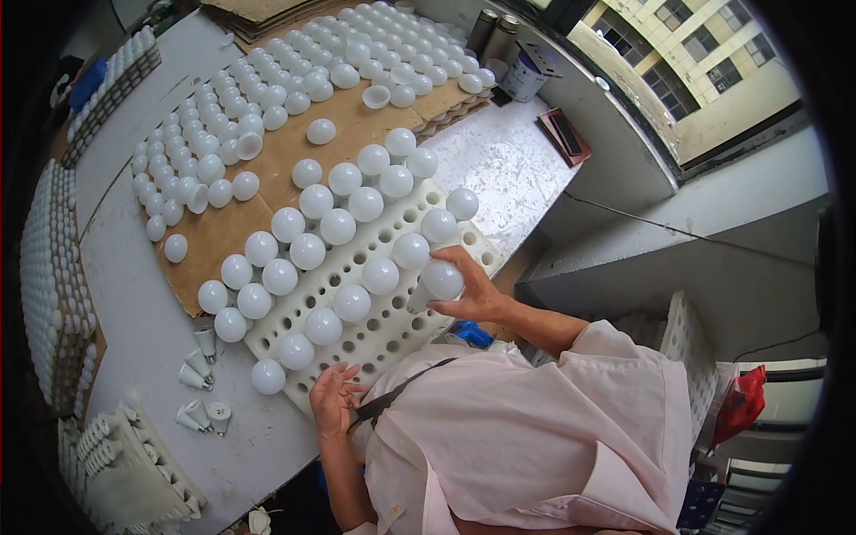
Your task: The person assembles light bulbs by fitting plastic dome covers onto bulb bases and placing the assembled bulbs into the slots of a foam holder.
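My right hand (pixel 471 292) grips a white round light bulb (pixel 441 278) just above the near right part of a white foam tray (pixel 403 332) full of round holes. Many holes on the tray's left and far side hold white bulbs (pixel 308 251); the holes near my hands stand bare. My left hand (pixel 334 399) hovers at the tray's near edge with fingers spread and nothing in it. The bulb closest to it (pixel 267 376) stands at the tray's near left corner.
Brown cardboard sheets (pixel 357 134) farther back carry many more bulbs (pixel 267 98). Several bulb bases (pixel 201 374) lie on the grey table (pixel 143 321) at the left. Stacked trays of bulbs (pixel 49 267) line the left edge. Cans (pixel 524 76) stand at the far right.
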Tool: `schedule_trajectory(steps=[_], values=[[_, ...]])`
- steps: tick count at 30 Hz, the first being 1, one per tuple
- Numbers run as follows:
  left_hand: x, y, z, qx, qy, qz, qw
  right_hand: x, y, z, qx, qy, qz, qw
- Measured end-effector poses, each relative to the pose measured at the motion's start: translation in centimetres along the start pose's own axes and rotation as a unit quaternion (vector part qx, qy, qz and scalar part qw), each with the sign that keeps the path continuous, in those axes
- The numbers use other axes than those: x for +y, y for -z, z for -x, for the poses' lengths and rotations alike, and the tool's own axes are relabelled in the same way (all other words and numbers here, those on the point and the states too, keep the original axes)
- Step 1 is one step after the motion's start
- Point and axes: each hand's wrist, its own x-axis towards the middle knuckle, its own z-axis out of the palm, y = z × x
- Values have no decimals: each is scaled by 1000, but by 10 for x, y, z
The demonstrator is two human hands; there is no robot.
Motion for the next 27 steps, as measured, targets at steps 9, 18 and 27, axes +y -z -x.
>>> schedule_trajectory(steps=[9,18,27], values=[[9,-1,-9,58,-74,-95,991,98,60,7,62,-83,286,952],[6,20,13,205,-97,-168,959,100,68,-125,122,-66,118,983],[-4,36,52,379,-82,-194,901,207,38,-337,1,-133,321,938]])
